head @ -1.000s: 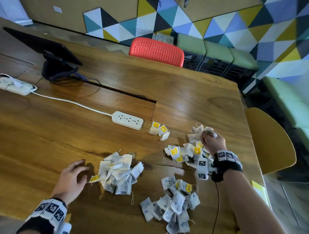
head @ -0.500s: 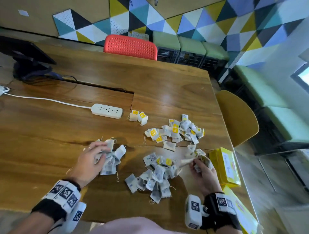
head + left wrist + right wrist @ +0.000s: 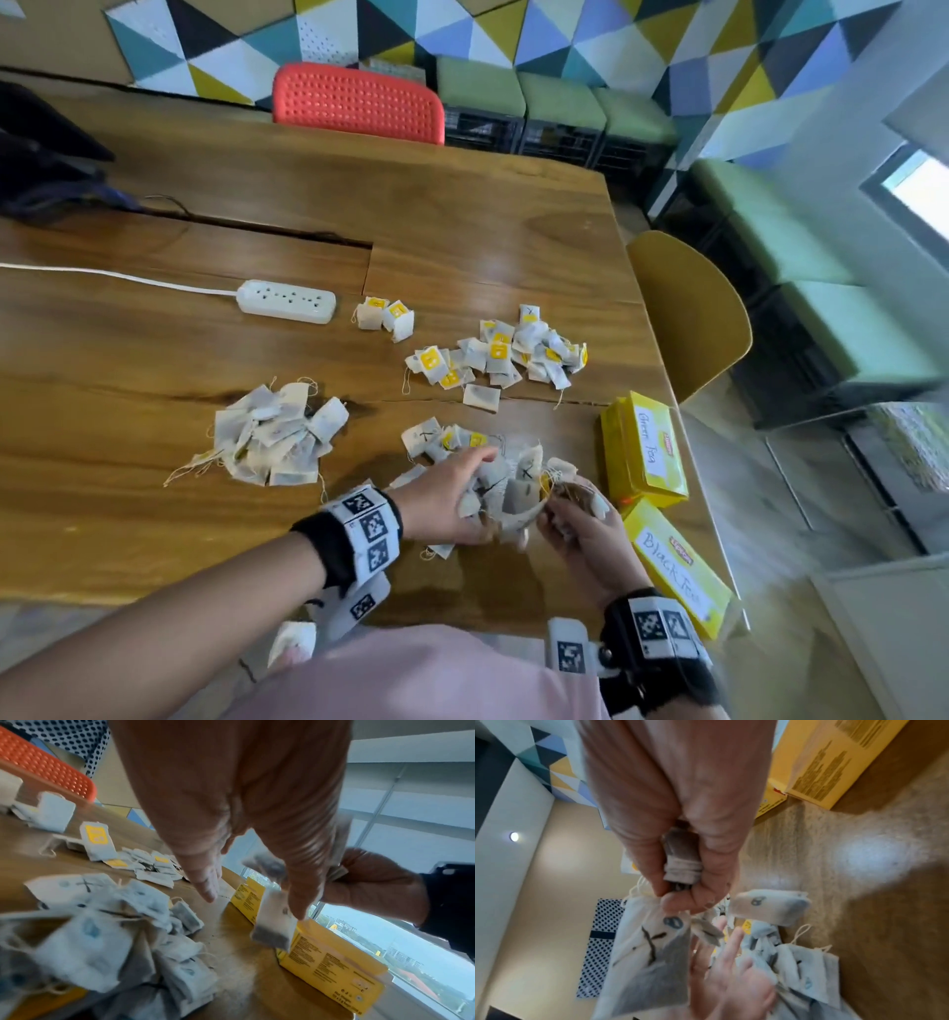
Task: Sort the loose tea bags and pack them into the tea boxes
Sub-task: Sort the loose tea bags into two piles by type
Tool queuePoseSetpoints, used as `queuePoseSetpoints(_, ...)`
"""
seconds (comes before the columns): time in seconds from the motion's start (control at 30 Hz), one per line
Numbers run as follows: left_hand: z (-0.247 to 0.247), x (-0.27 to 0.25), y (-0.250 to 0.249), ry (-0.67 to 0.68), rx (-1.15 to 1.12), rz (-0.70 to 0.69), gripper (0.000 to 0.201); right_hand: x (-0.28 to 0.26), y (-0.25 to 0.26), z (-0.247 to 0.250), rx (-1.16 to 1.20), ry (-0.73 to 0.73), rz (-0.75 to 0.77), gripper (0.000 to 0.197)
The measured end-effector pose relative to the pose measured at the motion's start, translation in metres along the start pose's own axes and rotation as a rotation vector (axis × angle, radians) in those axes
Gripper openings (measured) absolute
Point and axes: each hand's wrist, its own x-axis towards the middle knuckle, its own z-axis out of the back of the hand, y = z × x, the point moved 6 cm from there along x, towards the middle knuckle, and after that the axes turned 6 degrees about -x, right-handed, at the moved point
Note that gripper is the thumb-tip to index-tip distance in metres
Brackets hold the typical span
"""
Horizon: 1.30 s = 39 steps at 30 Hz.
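At the table's (image 3: 154,514) near edge, right hand (image 3: 585,534) clutches bunched tea bags (image 3: 680,870); left hand (image 3: 447,503), fingers straight, sweeps the pile (image 3: 107,933).

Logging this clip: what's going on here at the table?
A person is sorting loose white paper tea bags on a wooden table. The right hand grips a bunch of bags; the left hand reaches with straight fingers into the nearest pile. Two yellow tea boxes lie at the table's right edge.
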Motion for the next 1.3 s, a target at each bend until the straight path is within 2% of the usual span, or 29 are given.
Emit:
queuePoseSetpoints(0.1, -0.016, 0.018, -0.002, 0.055, -0.050, 0.080, 0.125, -0.005, 0.013, -0.004, 0.048, 0.035, 0.020, 0.013)
queuePoseSetpoints(0.2, -0.028, 0.029, -0.010, 0.076, -0.171, 0.075, 0.127, -0.009, 0.026, -0.011, 0.059, 0.089, 0.019, 0.021)
queuePoseSetpoints(0.27, -0.037, 0.033, -0.016, 0.118, -0.326, 0.076, 0.102, -0.009, 0.032, -0.013, 0.063, 0.142, 0.002, 0.021)
queuePoseSetpoints(0.33, -0.042, 0.036, -0.020, 0.142, -0.428, 0.082, 0.057, -0.012, 0.038, -0.019, 0.065, 0.189, -0.016, 0.034)
queuePoseSetpoints(0.4, -0.041, 0.040, -0.017, 0.105, -0.501, 0.105, 0.026, -0.014, 0.044, -0.023, 0.063, 0.233, -0.010, 0.043)
queuePoseSetpoints(0.43, -0.038, 0.039, -0.017, 0.085, -0.579, 0.124, 0.018, -0.016, 0.049, -0.025, 0.074, 0.250, -0.001, 0.032)
queuePoseSetpoints(0.47, -0.034, 0.039, -0.015, 0.058, -0.661, 0.135, 0.014, -0.015, 0.050, -0.025, 0.084, 0.283, -0.007, 0.013)
queuePoseSetpoints(0.5, -0.028, 0.037, -0.017, 0.030, -0.722, 0.137, 0.012, -0.015, 0.052, -0.025, 0.101, 0.271, -0.001, 0.009)
queuePoseSetpoints(0.53, -0.022, 0.035, -0.017, 0.002, -0.767, 0.135, 0.013, -0.008, 0.049, -0.016, 0.111, 0.267, -0.003, 0.027)
queuePoseSetpoints(0.57, -0.016, 0.033, -0.018, -0.016, -0.799, 0.133, 0.015, -0.004, 0.047, -0.012, 0.131, 0.248, -0.019, 0.033)
queuePoseSetpoints(0.63, -0.007, 0.028, -0.020, -0.036, -0.834, 0.125, 0.019, 0.000, 0.042, -0.004, 0.167, 0.186, -0.041, 0.004)
queuePoseSetpoints(0.67, -0.004, 0.026, -0.021, -0.042, -0.854, 0.123, 0.020, 0.006, 0.039, 0.004, 0.201, 0.160, -0.030, 0.015)
queuePoseSetpoints(0.73, -0.001, 0.022, -0.022, -0.034, -0.916, 0.118, 0.022, 0.010, 0.035, 0.005, 0.249, 0.139, -0.047, 0.012)
queuePoseSetpoints(0.83, 0.000, 0.015, -0.024, -0.001, -1.052, 0.134, 0.026, 0.011, 0.030, 0.001, 0.244, 0.146, -0.108, 0.026)
queuePoseSetpoints(0.93, 0.000, 0.011, -0.023, -0.003, -1.116, 0.154, 0.028, 0.017, 0.026, 0.004, 0.278, 0.158, -0.130, 0.066)
queuePoseSetpoints(1.03, 0.000, 0.010, -0.020, -0.066, -1.168, 0.180, 0.023, 0.020, 0.021, 0.004, 0.304, 0.186, -0.155, 0.074)
queuePoseSetpoints(1.13, 0.001, 0.012, -0.017, -0.148, -1.202, 0.207, 0.023, 0.019, 0.017, 0.000, 0.269, 0.199, -0.177, 0.070)
queuePoseSetpoints(1.23, 0.003, 0.013, -0.017, -0.141, -1.197, 0.186, 0.054, 0.021, 0.009, -0.004, 0.211, 0.171, -0.222, 0.057)
queuePoseSetpoints(1.3, 0.005, 0.016, -0.013, -0.137, -1.026, 0.162, 0.085, 0.024, 0.004, -0.005, 0.220, 0.175, -0.258, 0.048)
